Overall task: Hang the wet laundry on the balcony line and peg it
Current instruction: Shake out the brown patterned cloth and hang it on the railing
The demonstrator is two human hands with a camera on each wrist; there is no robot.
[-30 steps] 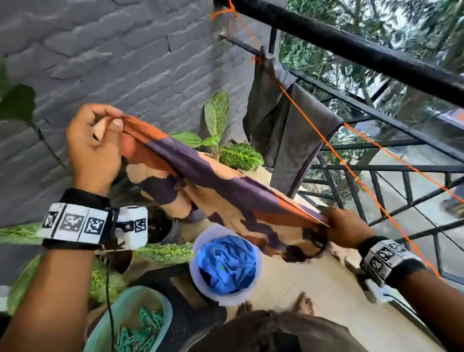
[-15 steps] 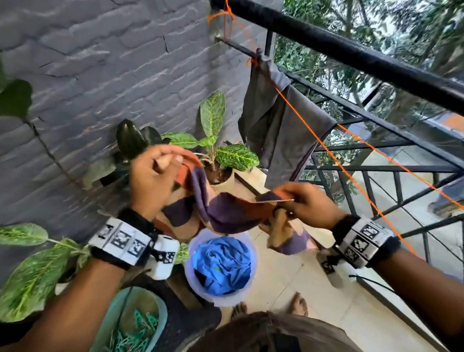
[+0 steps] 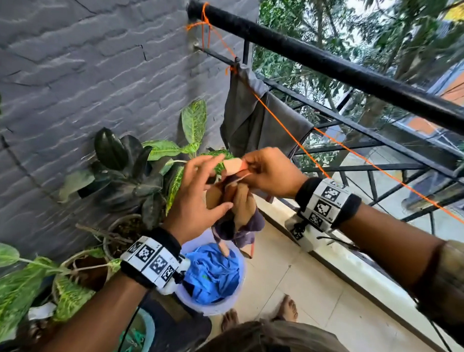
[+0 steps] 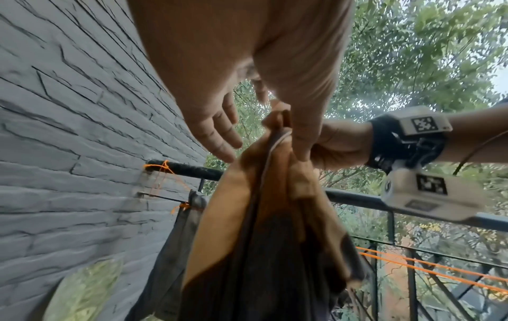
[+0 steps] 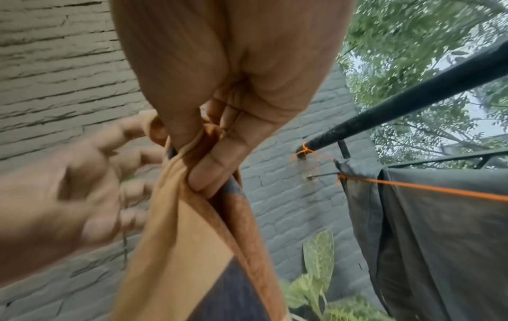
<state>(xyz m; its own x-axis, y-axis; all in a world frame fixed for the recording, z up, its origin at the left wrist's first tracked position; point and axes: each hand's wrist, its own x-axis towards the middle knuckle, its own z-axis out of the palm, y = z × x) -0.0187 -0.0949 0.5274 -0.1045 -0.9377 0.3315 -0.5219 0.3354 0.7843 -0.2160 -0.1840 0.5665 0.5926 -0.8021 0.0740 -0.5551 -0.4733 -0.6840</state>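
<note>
Orange, tan and purple patterned cloth (image 3: 234, 216) hangs bunched in mid-air, gathered at its top edge. The right hand (image 3: 272, 172) pinches that gathered edge, thumb and fingers (image 5: 217, 171) curled tight on the fabric, and the rest drops straight down. The left hand (image 3: 195, 198) sits just beside it, fingers (image 4: 219, 134) spread and straight, thumb against the cloth. It all hangs above the bucket (image 3: 212, 306) of blue laundry (image 3: 213, 273), near the orange line (image 3: 288, 133) and the grey garment (image 3: 257, 123) draped over it.

Right hand (image 3: 271, 172) pinches the bunched orange-and-purple patterned cloth (image 3: 234, 210) up top. Left hand (image 3: 195, 198) hovers spread-fingered beside it, above the blue-filled white bucket (image 3: 212, 305).
</note>
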